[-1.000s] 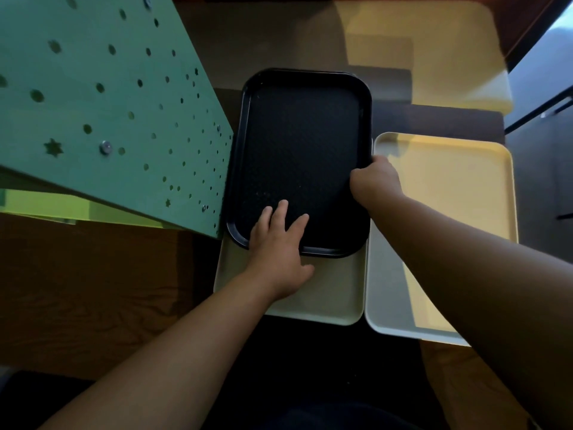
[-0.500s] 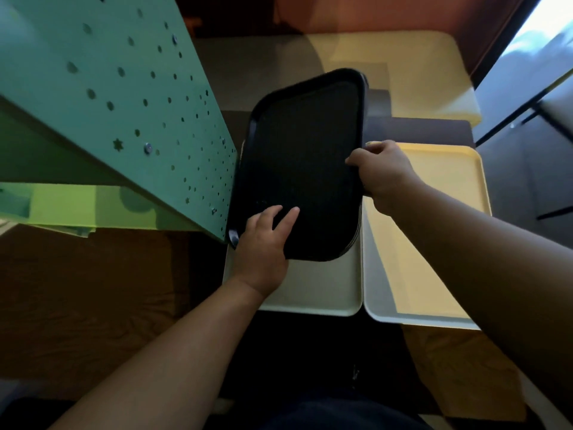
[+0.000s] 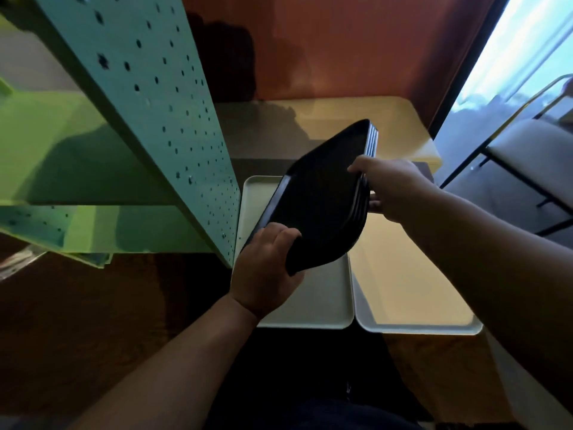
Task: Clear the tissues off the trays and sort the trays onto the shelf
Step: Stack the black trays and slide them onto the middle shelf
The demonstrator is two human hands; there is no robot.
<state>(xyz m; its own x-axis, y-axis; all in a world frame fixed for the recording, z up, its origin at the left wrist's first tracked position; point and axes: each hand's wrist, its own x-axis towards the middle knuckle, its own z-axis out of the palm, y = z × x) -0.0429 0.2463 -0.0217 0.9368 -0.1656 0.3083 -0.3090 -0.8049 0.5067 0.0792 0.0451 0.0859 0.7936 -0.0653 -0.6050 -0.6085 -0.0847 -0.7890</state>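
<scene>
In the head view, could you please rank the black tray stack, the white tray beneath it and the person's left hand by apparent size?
1. black tray stack, though lifted nearer the camera
2. white tray, partly hidden, so unsure against the stack
3. left hand

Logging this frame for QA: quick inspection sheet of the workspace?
Surface: dark wooden table, partly shadowed.
Job's things: stack of black trays lifted and tilted; two pale trays side by side below; green perforated shelf to the left.
Clutter: no tissues seen.
Grippers: left hand grips the stack's near corner; right hand grips its right edge.
Cables: nothing seen.
Surroundings: reddish wall, window, chair at right.
</scene>
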